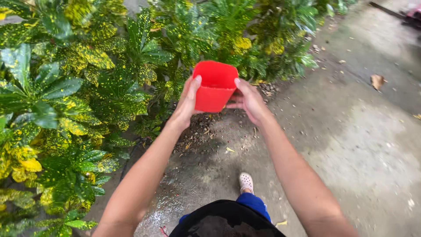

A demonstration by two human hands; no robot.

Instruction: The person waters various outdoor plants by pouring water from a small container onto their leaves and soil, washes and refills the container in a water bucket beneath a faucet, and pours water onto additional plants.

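Bare forearms, no sleeves; black top (226, 221); blue trousers (253, 202); white perforated clog (246, 181) on foot.

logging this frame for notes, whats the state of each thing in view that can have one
red square plastic container: held up, tilted away toward the plants
left hand: gripping the container's left side
right hand: gripping its right side
green and yellow spotted leafy shrubs: upright, in the bed
grey concrete path: wet patch near the foot
dry brown leaf: lying flat on the path
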